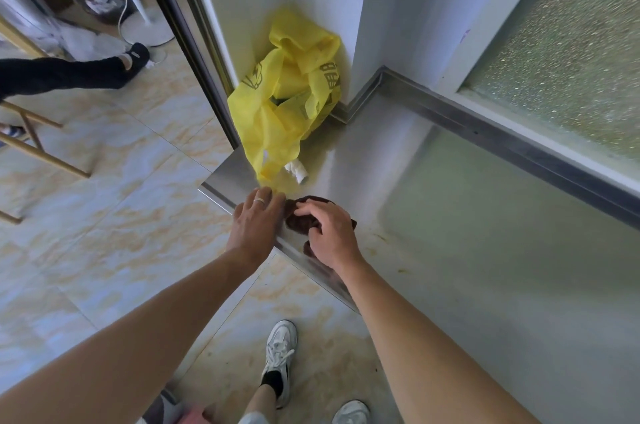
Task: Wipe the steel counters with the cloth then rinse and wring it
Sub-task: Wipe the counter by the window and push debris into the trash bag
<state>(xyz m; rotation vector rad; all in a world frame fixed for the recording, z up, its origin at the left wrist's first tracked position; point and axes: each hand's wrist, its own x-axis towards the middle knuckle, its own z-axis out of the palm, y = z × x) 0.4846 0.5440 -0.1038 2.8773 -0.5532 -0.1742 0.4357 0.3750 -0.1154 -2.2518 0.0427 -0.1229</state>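
Dark brown and bunched, the cloth (pixel 300 221) lies on the steel bench (pixel 450 250) near its front edge, right under the right hand (pixel 330 233). That grip has its fingers curled down over the cloth, holding it pressed to the steel. The left hand (pixel 254 219) sits just beside it, touching the bench edge with fingers fairly straight; it seems to hold nothing. Beyond both hands, a yellow bag (pixel 287 101) slumps in the corner, with a small white roll (pixel 297 171) at its foot. The cloth looks soft, limp and light, likely damp, so it will fold and drag under the palm. Best taken by gathering the bunched middle, not a loose corner
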